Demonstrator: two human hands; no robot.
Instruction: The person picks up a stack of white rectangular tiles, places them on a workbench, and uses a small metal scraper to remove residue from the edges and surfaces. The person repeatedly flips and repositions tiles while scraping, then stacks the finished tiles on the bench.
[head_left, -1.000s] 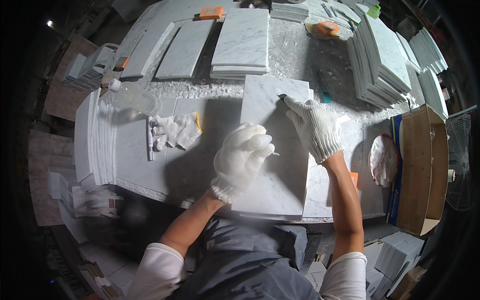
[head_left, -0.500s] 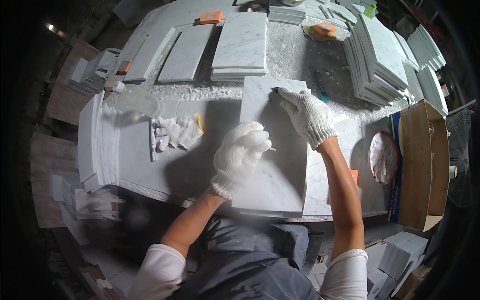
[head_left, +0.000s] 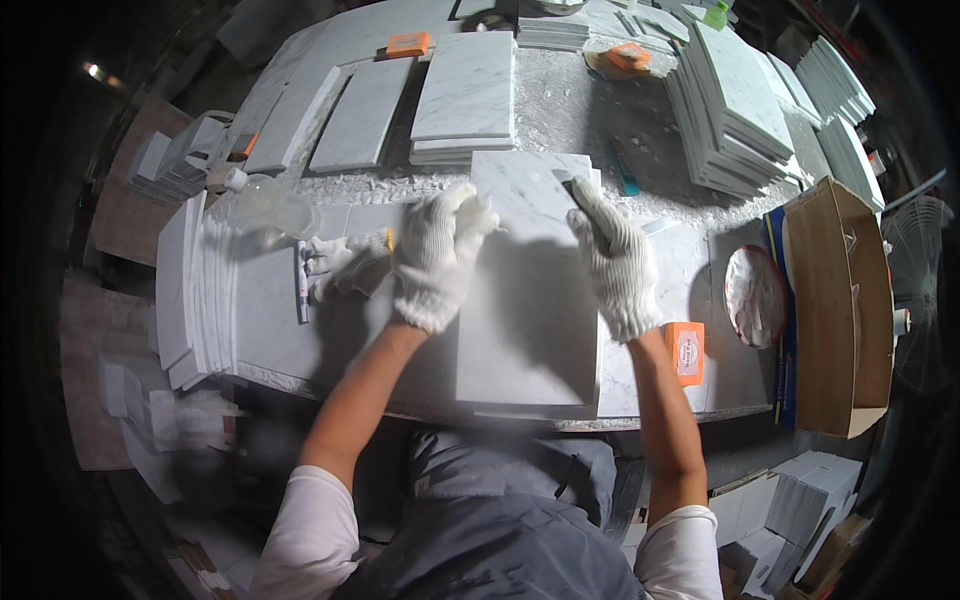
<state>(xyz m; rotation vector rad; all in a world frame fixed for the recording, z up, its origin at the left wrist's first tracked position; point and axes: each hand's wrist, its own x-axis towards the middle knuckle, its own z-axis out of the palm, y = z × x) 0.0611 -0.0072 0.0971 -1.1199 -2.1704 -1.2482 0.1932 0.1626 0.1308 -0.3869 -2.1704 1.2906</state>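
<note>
A white marble slab with faint grey veins lies in front of me, atop another slab whose edge shows at its right. My right hand, in a white knit glove, is closed at the slab's right edge. A small dark object pokes out between its thumb and fingers; its kind is too small to tell. My left hand, gloved the same way, is raised by the slab's upper left edge. Its fingers are curled together, and what they hold, if anything, cannot be made out.
Left of the slab lie a spare glove, a white marker and a clear bottle. An orange box, a round tin and a cardboard box are at right. Marble stacks stand farther back.
My left hand has moved up and left off the slab's middle. The right hand has drawn back toward the slab's right edge, keeping the dark object. The view has shifted slightly.
</note>
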